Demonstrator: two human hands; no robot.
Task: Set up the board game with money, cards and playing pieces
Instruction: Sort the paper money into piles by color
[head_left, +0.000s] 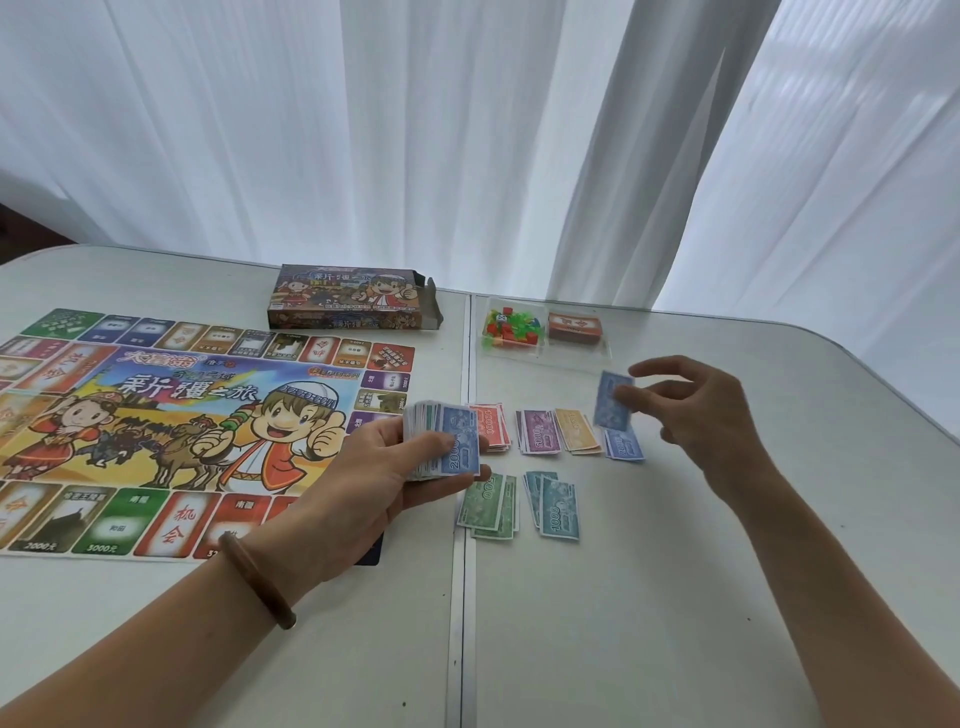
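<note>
Pinching one blue note (607, 404) in my right hand (709, 421), just above the blue pile (626, 446); left hand (376, 475) grips the money stack (457, 441).

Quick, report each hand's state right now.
Left hand: closed round the stack of bills.
Right hand: pinching one blue bill above the blue pile.

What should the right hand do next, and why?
Probably lower the blue paper note that the right hand pinches onto the blue pile of notes closest to it; both look the same blue. The left hand grips the remaining stack.
</note>
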